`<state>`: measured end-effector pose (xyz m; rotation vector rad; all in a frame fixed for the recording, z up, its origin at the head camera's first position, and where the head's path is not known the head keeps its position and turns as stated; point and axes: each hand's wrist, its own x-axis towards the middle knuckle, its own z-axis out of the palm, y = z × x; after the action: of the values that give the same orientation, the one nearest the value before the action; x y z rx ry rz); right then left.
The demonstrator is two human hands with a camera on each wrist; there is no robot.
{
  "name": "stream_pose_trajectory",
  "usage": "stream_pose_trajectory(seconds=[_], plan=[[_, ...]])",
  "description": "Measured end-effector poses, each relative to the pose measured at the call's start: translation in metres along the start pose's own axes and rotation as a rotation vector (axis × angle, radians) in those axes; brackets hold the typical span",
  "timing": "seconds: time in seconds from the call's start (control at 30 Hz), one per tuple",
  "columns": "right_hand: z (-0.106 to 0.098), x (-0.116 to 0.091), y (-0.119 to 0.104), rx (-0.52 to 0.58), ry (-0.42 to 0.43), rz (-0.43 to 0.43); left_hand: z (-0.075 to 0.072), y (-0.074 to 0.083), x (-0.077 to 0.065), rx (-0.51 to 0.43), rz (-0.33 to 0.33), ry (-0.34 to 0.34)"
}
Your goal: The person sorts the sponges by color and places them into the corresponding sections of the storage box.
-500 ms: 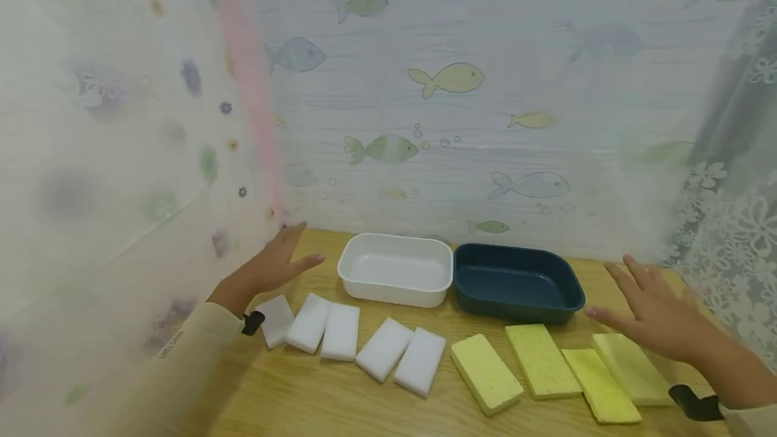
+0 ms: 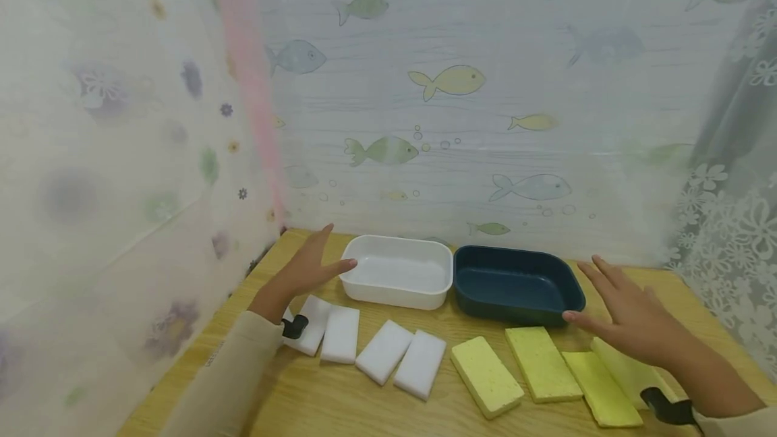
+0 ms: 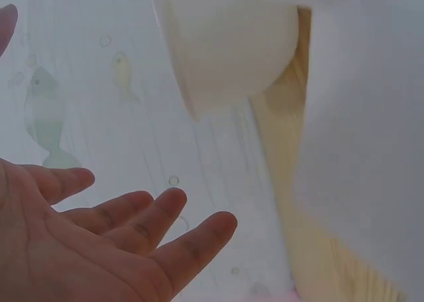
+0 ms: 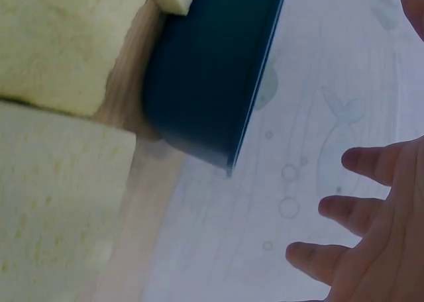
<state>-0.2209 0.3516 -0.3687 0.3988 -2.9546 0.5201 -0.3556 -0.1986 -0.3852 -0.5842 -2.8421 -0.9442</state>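
Note:
My left hand is held with fingers spread at the left side of the white tub, its thumb tip overlapping the rim in the head view. Nothing is in that hand; the left wrist view shows its bare palm. Below it lie several white sponge blocks, partly covered by the wrist. My right hand, fingers also spread and holding nothing, hovers at the right end of the dark blue tub. Several yellow sponge blocks lie in front of that tub, the rightmost partly behind the right wrist.
Both tubs stand side by side at the back of the wooden table. Behind them hangs a curtain printed with fish. A flowered curtain closes the left side, and a lace curtain hangs at the right.
My left hand has moved right to the white tub's edge, its wrist now over the leftmost sponge blocks. My right hand has shifted slightly left toward the blue tub. Sponges and tubs stay put.

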Motion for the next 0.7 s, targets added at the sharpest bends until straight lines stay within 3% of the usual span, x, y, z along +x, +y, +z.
stream_pose_trajectory(seconds=[0.4, 0.7], plan=[[0.012, 0.007, -0.013, 0.076, 0.063, -0.075, 0.021, 0.008, 0.008, -0.141, -0.054, 0.041], [0.025, 0.007, -0.030, 0.130, 0.073, -0.151, 0.032, 0.006, 0.006, -0.232, -0.095, 0.019]])
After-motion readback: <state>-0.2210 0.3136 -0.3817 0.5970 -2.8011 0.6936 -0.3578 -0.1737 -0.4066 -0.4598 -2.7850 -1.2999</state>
